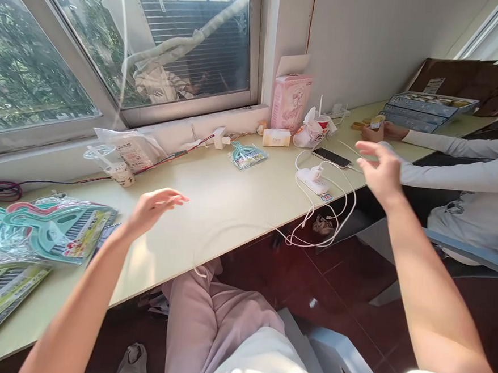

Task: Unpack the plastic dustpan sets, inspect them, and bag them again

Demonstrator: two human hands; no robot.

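My left hand [154,207] hovers over the table [213,207], fingers stretched out and holding nothing. To its left lies a pile of plastic-wrapped teal and pink sets that look like mini dustpans with brushes [64,233]. Closer to me are similar green packs [2,294]. A smaller teal pack [248,156] lies alone towards the back of the table. My right hand [380,172] is raised at the right with its fingers apart and nothing in it. Near it are a phone [332,157] and a white power strip [312,181] with white cables.
A plastic drink cup [113,165] leans by the window beside a plastic-wrapped package [134,149]. A pink box [291,101], a tissue pack [277,137] and a red-and-white cup [320,123] line the wall. At right a co-worker's hands [383,130] hold a small yellowish item near blue boxes [425,111].
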